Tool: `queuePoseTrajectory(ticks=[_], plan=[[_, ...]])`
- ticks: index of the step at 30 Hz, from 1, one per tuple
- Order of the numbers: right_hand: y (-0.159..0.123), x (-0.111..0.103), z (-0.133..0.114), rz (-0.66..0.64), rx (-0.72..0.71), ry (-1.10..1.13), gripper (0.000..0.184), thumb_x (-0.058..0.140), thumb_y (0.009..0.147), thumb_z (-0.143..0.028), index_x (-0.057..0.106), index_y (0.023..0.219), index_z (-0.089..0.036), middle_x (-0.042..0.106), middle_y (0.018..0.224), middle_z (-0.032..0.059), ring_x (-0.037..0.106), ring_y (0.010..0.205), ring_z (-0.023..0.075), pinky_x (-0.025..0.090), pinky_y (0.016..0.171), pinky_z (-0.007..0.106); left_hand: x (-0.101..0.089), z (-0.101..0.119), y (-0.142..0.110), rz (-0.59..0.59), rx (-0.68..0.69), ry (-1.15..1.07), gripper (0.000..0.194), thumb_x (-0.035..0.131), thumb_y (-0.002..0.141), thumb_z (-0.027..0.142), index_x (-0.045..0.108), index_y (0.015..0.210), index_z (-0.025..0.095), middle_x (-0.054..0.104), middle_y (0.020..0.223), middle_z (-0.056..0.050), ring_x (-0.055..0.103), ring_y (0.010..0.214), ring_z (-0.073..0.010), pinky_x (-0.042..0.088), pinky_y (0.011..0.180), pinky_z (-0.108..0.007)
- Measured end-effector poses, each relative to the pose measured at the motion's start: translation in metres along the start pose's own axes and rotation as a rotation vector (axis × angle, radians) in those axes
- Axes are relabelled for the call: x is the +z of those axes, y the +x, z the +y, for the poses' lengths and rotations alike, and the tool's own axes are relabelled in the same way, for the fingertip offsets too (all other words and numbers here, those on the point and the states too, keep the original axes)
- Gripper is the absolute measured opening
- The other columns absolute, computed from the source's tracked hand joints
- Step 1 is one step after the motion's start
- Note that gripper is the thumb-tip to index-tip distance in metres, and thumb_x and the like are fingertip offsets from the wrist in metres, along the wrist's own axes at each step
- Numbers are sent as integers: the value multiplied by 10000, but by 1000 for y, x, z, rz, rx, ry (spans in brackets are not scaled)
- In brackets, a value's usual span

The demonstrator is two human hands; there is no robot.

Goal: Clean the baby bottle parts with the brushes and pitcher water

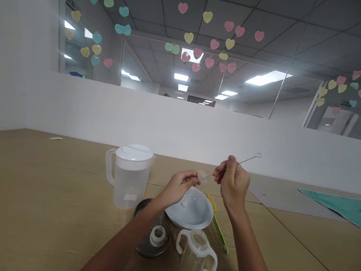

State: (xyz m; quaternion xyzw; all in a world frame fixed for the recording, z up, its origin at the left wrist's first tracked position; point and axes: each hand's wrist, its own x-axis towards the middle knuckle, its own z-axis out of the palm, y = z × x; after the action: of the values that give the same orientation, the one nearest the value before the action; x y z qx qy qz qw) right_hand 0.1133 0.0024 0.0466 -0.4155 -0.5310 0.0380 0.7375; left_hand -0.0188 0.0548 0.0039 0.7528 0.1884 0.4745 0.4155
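Observation:
My left hand (179, 187) is closed, pinching a small clear rounded piece (202, 176) in its fingertips; its exact kind is hard to tell. In my closed right hand (233, 183) is a thin wire rod (249, 159) with a loop at its upper end. The rod slants down to the clear piece; whether its tip is inside, I cannot tell. Below both hands stands a white bowl (195, 221) with a small whitish item at its left side. Nearer to me is a clear baby bottle (192, 261) with two white handles, its top open.
A lidded clear pitcher (130, 182) stands left of the bowl. Under my left forearm, a metal tray (150, 251) holds a white ring with a nipple (157, 236). A green-handled brush (219, 233) lies right of the bowl. A teal cloth (338, 205) lies far right.

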Motion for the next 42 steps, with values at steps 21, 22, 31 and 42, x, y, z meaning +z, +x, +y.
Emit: queuePoseTrajectory(ticks=[21, 22, 31, 42], plan=[[9, -17, -1, 105, -17, -89, 526, 384, 808, -614, 470, 536, -172, 523, 470, -8, 464, 356, 77, 381, 369, 205, -5, 11, -3, 100, 47, 214, 288, 448, 830, 313, 666, 819, 125, 665, 846, -58, 570, 808, -180, 419, 722, -255], [10, -18, -1, 91, 2, -52, 525, 396, 801, -618, 469, 536, -170, 522, 465, -8, 462, 349, 78, 379, 358, 205, -5, 12, -3, 108, 53, 207, 282, 450, 830, 302, 671, 837, 127, 668, 856, -58, 573, 814, -181, 422, 727, -257], [5, -13, -8, 305, -100, 28, 496, 384, 842, -552, 483, 549, -164, 518, 475, -17, 499, 373, 85, 412, 397, 216, -3, 17, -6, 98, 130, 258, 245, 478, 839, 264, 684, 907, 149, 680, 906, -54, 586, 849, -170, 415, 769, -249], [11, -14, 3, -104, 47, -29, 414, 566, 739, -544, 573, 607, -152, 572, 562, 8, 543, 459, 107, 462, 454, 225, -6, 16, -7, 104, 181, 389, 249, 456, 859, 249, 676, 952, 176, 670, 894, -48, 576, 830, -164, 407, 746, -248]])
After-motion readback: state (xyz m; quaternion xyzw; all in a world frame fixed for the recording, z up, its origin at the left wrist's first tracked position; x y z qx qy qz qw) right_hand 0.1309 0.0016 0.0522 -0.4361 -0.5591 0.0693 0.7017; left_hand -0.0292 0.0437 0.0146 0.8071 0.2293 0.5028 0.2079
